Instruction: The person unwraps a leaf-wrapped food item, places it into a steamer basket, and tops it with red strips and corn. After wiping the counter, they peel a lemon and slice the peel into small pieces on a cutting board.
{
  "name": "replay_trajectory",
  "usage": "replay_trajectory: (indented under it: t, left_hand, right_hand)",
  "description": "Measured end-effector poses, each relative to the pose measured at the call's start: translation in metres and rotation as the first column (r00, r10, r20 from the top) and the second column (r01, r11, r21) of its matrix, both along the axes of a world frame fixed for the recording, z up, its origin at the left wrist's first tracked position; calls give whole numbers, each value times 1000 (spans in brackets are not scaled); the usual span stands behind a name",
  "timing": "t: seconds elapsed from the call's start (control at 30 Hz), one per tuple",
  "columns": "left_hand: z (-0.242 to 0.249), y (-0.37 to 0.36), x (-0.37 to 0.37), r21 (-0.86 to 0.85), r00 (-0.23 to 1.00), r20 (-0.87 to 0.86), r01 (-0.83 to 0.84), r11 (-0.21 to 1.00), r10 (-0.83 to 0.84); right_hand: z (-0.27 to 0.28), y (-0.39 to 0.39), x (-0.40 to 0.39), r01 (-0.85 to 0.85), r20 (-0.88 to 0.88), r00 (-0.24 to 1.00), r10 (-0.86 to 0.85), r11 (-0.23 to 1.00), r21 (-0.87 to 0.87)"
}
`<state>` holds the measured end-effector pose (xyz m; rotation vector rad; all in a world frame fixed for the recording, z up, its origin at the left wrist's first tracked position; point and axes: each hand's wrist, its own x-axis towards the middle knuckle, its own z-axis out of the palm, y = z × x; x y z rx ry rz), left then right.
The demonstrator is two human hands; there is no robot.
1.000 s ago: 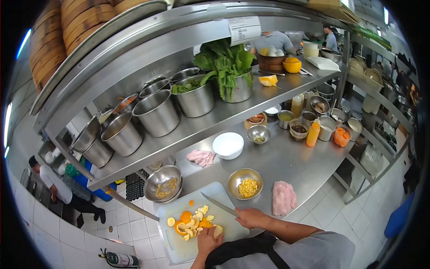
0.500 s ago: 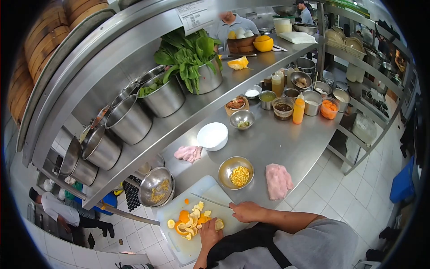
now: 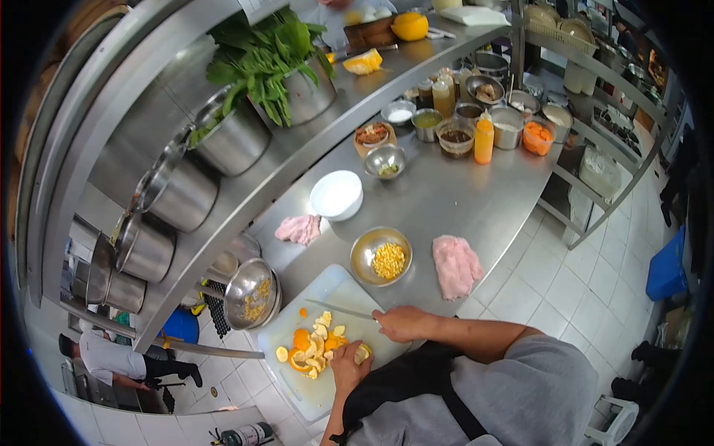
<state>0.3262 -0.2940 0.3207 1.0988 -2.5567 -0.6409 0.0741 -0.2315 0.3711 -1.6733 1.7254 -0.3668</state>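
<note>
Head view: over a white plastic board [image 3: 301,390], the right hand [image 3: 403,325] grips a steel knife [image 3: 341,307], the left hand [image 3: 348,366] a yellow fruit chunk [image 3: 362,352]; a green cylinder [image 3: 259,430] bears unreadable print.

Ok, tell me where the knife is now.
In the head view, the knife is in the right hand, its blade over the board between the cut fruit and the bowl of yellow bits.

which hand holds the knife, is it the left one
No, the knife is in the right hand, its blade over the cutting board.
</note>
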Motion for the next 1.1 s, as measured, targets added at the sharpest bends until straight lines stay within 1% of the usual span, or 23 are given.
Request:
replay_trajectory:
  t: [0.03,0.07,0.1,0.13,0.17,0.2,0.27,0.3,0.37,0.43,0.5,0.6,0.63,0.7,0.73,0.8,0.93,0.97,1.0,1.03,1.07,1.1]
  left_hand:
    - [-1,2,2,12,999,-40,-1,1000,2]
    - [9,6,-3,4,998,-70,-9,1000,10]
    - [8,6,-5,28,999,-48,-16,999,17]
    - [2,6,-5,9,997,-75,-17,1000,17]
    - [1,7,-4,-11,995,-102,-20,1000,18]
    - [0,8,-3,13,996,-84,-30,999,31]
    - [2,11,-4,-1,994,-108,-33,999,33]
    - [2,14,-4,22,994,-94,-47,999,49]
    - [2,15,-5,-13,995,-76,-61,998,60]
    - [4,18,-3,-18,994,-67,-92,996,91]
    - [3,19,-3,-76,995,-41,-89,993,86]
    - [1,18,-2,-83,995,-31,-101,991,99]
    - [3,19,-3,-82,993,-34,-115,990,112]
    - [7,20,-4,-28,992,-19,-128,991,127]
    - [6,19,-4,-35,988,-30,-150,988,149]
    - [4,20,-2,-16,990,-23,-139,990,138]
    - [7,21,-5,-32,979,-100,-180,983,176]
    - [9,20,-7,-23,980,-114,-166,986,162]
    - [10,19,-8,-8,979,-128,-159,987,157]
    - [8,19,-7,15,972,-123,-199,980,199]
    - [4,17,-6,-15,978,-142,-155,988,151]
    - [1,16,-4,-45,982,-160,-111,993,103]
  right_hand:
    - [-3,2,1,16,3,1000,-16,1000,-19]
    - [-2,3,1,12,25,1000,-12,1000,3]
    - [-1,3,1,32,22,999,-32,999,-24]
    - [0,4,1,50,19,999,-49,997,-50]
    - [3,4,2,40,38,999,-39,999,-24]
    - [7,5,2,44,26,999,-44,999,-25]
    - [11,5,2,36,25,999,-36,999,-2]
    - [11,5,2,38,32,999,-38,999,7]
    - [13,6,0,22,42,999,-23,999,26]
    - [20,5,-1,61,28,998,-62,998,27]
    - [20,4,-1,50,28,998,-50,999,21]
    - [20,2,-2,50,20,999,-50,999,18]
    - [22,1,-3,51,22,998,-51,998,33]
    - [23,-1,-4,29,15,999,-30,999,43]
    - [23,-1,-5,36,21,999,-36,998,42]
    - [20,0,-3,20,14,1000,-21,999,32]
    - [19,-3,-5,43,-8,999,-43,999,-10]
    - [18,-2,-4,53,-8,999,-53,999,-14]
    - [15,-3,-6,16,-12,1000,-16,1000,1]
    - [10,-6,-7,28,24,999,-28,999,-19]
    - [5,-6,-7,40,64,997,-38,999,-29]
    - [5,-5,-7,-2,68,998,2,1000,2]
